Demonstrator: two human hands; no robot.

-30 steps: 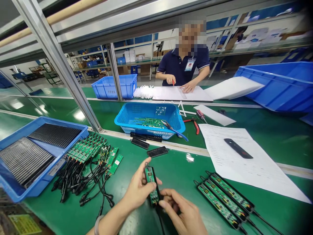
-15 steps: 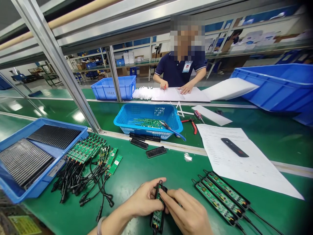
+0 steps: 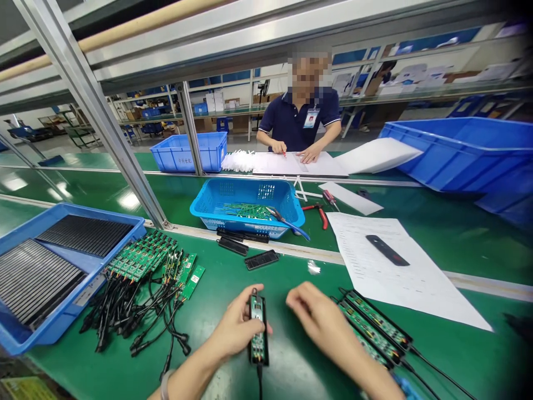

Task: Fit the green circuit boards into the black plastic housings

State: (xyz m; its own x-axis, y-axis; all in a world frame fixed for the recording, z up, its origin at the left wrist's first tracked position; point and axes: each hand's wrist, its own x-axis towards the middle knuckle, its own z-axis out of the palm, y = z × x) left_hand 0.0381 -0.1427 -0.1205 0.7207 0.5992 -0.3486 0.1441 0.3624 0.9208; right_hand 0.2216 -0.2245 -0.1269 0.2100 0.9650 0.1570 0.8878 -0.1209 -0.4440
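My left hand [image 3: 239, 328] is wrapped round a narrow black plastic case [image 3: 266, 347] with a green circuit board [image 3: 259, 333] lying in it. The thumb presses on the board, and a black cable [image 3: 260, 378] runs out of the near end. Apart from it, to the right, my right hand [image 3: 320, 322] hovers with its fingers curled inward; whether anything is in them is hidden. Under and beyond my right forearm lie several similar filled cases [image 3: 381, 322] side by side, their cables trailing toward me.
Left are a blue tray [image 3: 94, 283] of black cases and a pile of cabled circuit boards [image 3: 141, 253]. Ahead stand a blue basket [image 3: 245, 225] with pliers, loose black covers [image 3: 261, 259] and a paper sheet [image 3: 416, 289]. A co-worker [image 3: 300, 119] works across the bench.
My right hand has left the case and moved up and to the right. The case, still in my left hand, now stands more upright in view with its board uncovered.
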